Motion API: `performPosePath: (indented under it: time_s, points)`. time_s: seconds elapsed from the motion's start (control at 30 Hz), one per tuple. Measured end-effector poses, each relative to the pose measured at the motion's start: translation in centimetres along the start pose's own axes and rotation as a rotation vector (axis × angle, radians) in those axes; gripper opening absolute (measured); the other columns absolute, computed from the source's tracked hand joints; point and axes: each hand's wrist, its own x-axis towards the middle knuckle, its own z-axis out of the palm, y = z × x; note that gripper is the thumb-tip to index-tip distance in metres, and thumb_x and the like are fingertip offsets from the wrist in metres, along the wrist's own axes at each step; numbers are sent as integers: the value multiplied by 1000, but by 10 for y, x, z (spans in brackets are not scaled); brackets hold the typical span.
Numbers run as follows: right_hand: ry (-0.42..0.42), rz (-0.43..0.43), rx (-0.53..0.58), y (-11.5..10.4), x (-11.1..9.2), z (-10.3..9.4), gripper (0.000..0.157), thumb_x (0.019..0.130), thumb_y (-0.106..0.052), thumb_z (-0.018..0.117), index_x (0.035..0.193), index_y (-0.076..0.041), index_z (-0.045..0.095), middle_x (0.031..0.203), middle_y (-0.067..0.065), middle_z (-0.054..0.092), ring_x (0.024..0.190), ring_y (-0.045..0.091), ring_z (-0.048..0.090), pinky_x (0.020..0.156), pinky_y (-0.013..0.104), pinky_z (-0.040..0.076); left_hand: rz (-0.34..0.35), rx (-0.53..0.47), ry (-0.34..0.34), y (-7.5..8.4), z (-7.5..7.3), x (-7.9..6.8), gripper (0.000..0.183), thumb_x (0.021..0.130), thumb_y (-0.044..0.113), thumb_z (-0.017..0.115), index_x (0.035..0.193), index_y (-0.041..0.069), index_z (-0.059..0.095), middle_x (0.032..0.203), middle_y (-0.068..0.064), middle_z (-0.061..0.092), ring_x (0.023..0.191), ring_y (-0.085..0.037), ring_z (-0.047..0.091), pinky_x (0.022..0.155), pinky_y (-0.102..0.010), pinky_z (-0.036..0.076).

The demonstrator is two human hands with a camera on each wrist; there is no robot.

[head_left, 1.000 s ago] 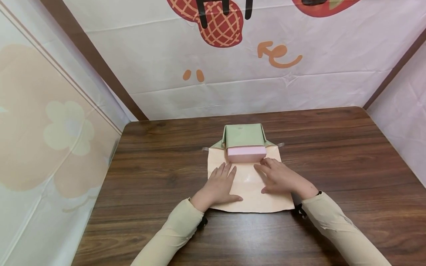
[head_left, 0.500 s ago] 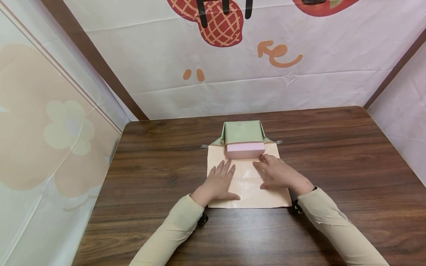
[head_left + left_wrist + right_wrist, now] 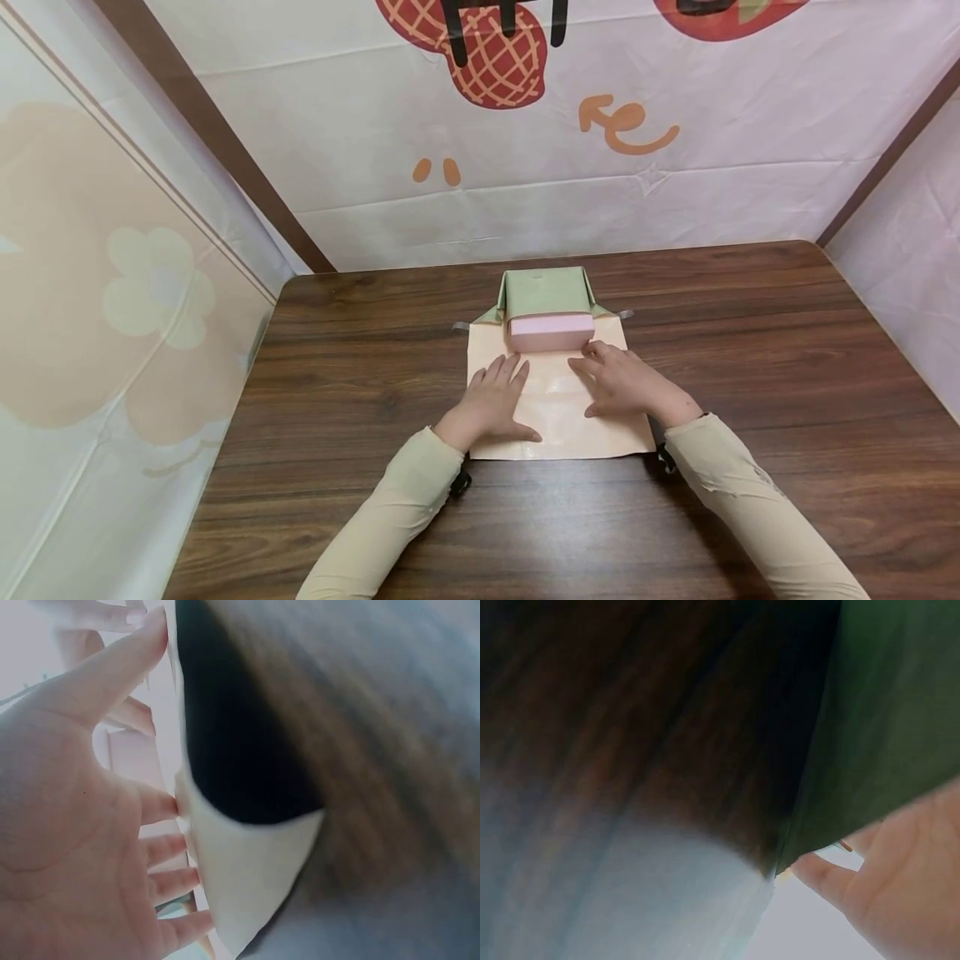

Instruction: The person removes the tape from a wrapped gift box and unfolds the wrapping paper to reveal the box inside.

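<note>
A pink box (image 3: 551,333) lies on a sheet of wrapping paper (image 3: 551,396), cream on its inner face and green outside. The paper's green far part (image 3: 546,292) is folded over the back of the box, with small folds at both sides. My left hand (image 3: 491,404) rests spread on the sheet's left half, thumb pointing inward; in the left wrist view its fingertips (image 3: 174,883) touch the paper. My right hand (image 3: 622,383) lies on the right half with slightly bent fingers, fingertips at the box's front right corner. Both hands hold nothing.
A dark wooden table (image 3: 360,375) carries everything. Short clear strips of tape (image 3: 461,326) stick out at both sides of the paper. A printed cloth backdrop (image 3: 360,117) hangs behind the table, and another (image 3: 112,275) stands along its left side.
The paper and box have slid a little away from me toward the table's far edge, both hands moving along with them. The sheet's near edge looks straighter.
</note>
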Motion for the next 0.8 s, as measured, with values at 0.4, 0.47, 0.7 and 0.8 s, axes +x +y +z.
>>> performPosePath:
  time_s: [0.4, 0.47, 0.7, 0.8]
  points:
    - [-57, -15, -9, -3, -10, 3, 71, 80, -29, 74, 139, -3, 48, 144, 28, 35, 132, 41, 36, 96, 62, 36, -18, -84, -63, -2, 4, -4, 105, 82, 66, 58, 154, 10, 6, 160, -8, -5, 145, -27, -4, 112, -56, 6]
    - [-63, -27, 0, -5, -13, 4, 70, 81, -28, 73, 140, -2, 46, 147, 28, 32, 134, 41, 32, 98, 61, 35, -13, -76, -54, -3, 5, -6, 105, 82, 68, 56, 155, 11, 6, 160, -8, -6, 145, -27, -5, 112, -56, 5]
    - [-106, -41, 17, -8, -22, 7, 74, 82, -30, 71, 144, 0, 40, 150, 30, 23, 137, 44, 25, 102, 63, 28, -30, -8, -56, -3, 9, -6, 114, 76, 76, 55, 155, 13, 2, 160, -6, -8, 145, -25, -7, 113, -54, 5]
    - [-117, -49, 22, -10, -26, 8, 76, 82, -29, 72, 144, 1, 39, 149, 32, 23, 136, 47, 24, 104, 62, 26, -40, 7, -65, -2, 9, -5, 115, 75, 77, 54, 155, 13, 2, 160, -5, -9, 145, -25, -8, 113, -54, 5]
